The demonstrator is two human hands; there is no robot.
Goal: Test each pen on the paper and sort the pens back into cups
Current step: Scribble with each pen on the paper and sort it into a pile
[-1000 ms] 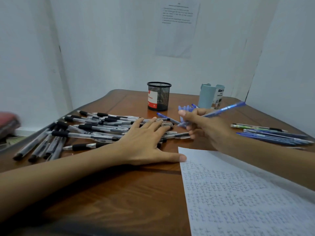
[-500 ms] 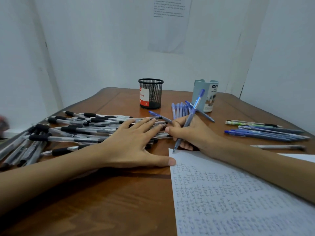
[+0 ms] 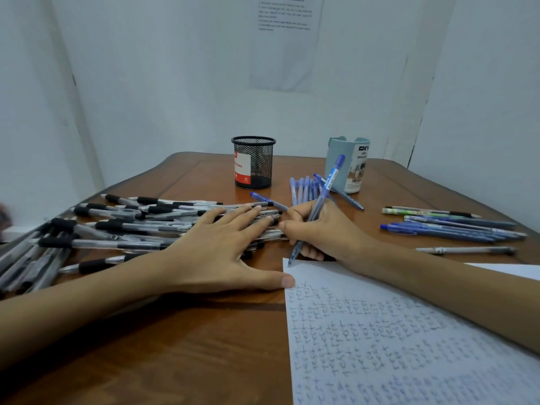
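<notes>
My right hand (image 3: 324, 232) grips a blue pen (image 3: 321, 200) in a writing hold, its tip touching the top left corner of the white paper (image 3: 409, 346), which is covered in rows of written words. My left hand (image 3: 216, 249) lies flat, fingers spread over a pile of black-grip pens (image 3: 122, 226), thumb at the paper's edge. A black mesh cup (image 3: 253, 162) and a light blue cup (image 3: 349, 163) stand at the back of the table.
Several blue pens (image 3: 304, 188) lie fanned in front of the light blue cup. More blue pens and a green one (image 3: 450, 226) lie at the right. A single pale pen (image 3: 464, 250) lies near the paper. The wooden table (image 3: 175, 361) meets white walls behind.
My right hand swung the blue pen from pointing sideways to upright and brought its tip down to the paper's corner. My left hand stayed on the pile.
</notes>
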